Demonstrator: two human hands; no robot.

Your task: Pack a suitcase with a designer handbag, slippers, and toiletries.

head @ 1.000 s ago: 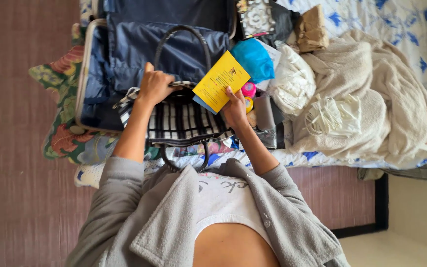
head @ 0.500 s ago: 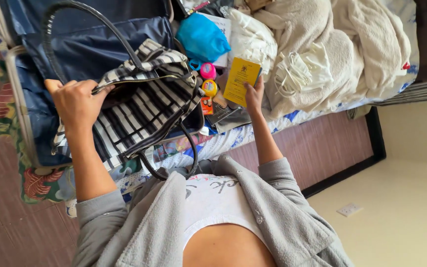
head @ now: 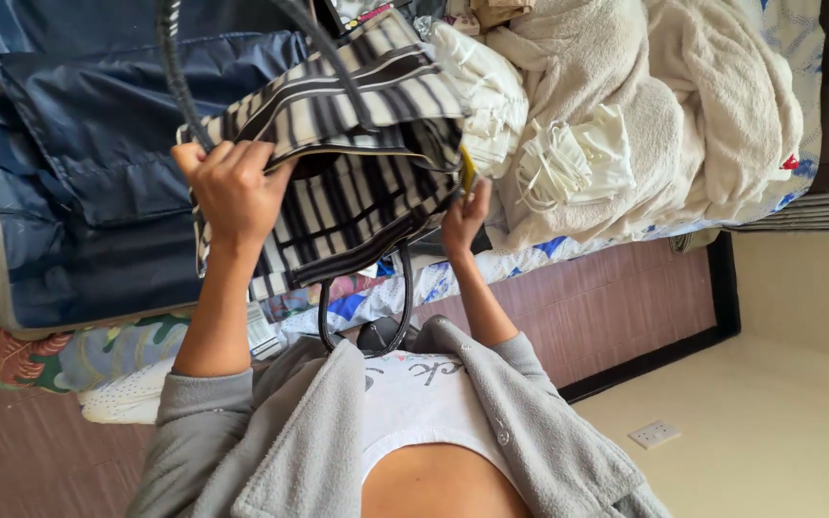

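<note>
My left hand (head: 232, 187) grips the open top edge of a black-and-white striped handbag (head: 357, 163) with dark loop handles, lifted over the bed. My right hand (head: 462, 216) holds a yellow booklet (head: 468, 171) at the bag's right side; only a thin yellow edge shows, the rest is hidden behind the bag. Both arms wear grey fleece sleeves.
An open navy suitcase (head: 98, 163) lies to the left on a floral bedspread (head: 40, 355). A heap of cream blankets and white clothes (head: 645, 115) fills the bed to the right. The bed's dark frame (head: 664, 288) and a cream floor with a white socket plate (head: 652, 434) are lower right.
The left hand lifted the striped bag and swung it right. It now covers the blue pouch and small bottles. The right hand brought the yellow booklet against the bag, mostly out of sight.
</note>
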